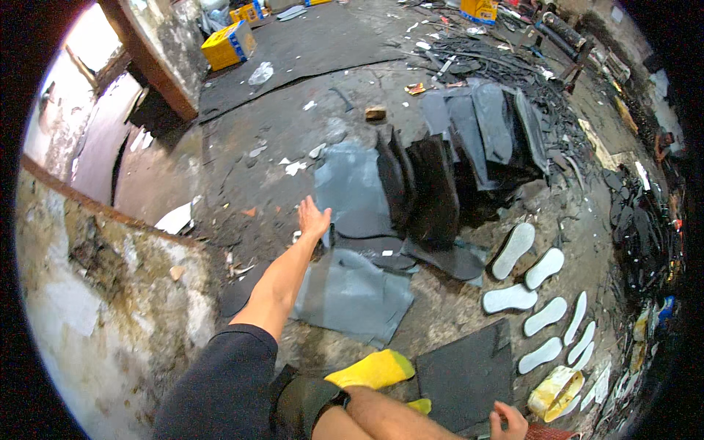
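Note:
My left hand (pixel 314 218) reaches forward with its fingers stretched out and nothing in them. It is beside the left edge of a flat grey sheet (pixel 352 180), whether touching it I cannot tell. Another grey sheet (pixel 356 293) lies nearer to me, below dark curved offcuts (pixel 370 246). Black bent sheets (pixel 433 187) stand folded just to the right. At the lower edge, my right hand (pixel 507 422) has loosely curled fingers, with a gap between thumb and forefinger and nothing visible in it. It is near a square black sheet (pixel 469 374) on the floor.
Pale sole-shaped pieces (pixel 544 314) lie at right, near a cream and yellow container (pixel 556 392). My foot in a yellow sock (pixel 374 369) rests in front. Grey sheets (pixel 488 121) and heaped black scraps (pixel 506 62) are farther back. A stained low wall (pixel 110 286) bounds the left.

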Tool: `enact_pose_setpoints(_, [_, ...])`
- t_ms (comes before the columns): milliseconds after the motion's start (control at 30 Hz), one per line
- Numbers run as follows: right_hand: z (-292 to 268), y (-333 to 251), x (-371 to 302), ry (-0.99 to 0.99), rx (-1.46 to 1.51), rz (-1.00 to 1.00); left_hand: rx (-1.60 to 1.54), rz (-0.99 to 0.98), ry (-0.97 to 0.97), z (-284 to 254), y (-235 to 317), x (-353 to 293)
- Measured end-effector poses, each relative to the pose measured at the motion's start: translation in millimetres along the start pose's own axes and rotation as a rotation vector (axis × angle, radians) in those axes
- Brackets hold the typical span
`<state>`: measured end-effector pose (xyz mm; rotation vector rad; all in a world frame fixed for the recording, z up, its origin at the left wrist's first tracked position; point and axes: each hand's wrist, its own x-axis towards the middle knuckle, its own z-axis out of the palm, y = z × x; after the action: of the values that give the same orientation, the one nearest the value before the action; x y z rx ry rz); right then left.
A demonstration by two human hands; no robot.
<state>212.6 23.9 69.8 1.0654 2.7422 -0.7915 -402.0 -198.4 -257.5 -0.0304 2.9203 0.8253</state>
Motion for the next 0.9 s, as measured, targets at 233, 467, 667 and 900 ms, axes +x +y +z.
enact_pose_setpoints(233, [-36.8,5.3,27.8,-0.014,-0.138,0.079,-0.208,-0.658,-0.026,24.3,62.1,30.5])
enact_pose_setpoints(467, [88.3,-58.6,212.4,0.039,-0.183,-0.616,-0.270,-0.265,-0.236,-22.9,76.3,16.8])
enact_pose_setpoints(667, [186.4,-226.8,311.5,0.261,0.155,-0.734,-0.776,-0.170,-0.449,-141.7,96.1,13.4])
enact_pose_setpoints(900, [201.0,-286.2,292.1,0.019,-0.132,-0.556,-0.890,-0.004,-0.376,-273.9,106.3,-6.4])
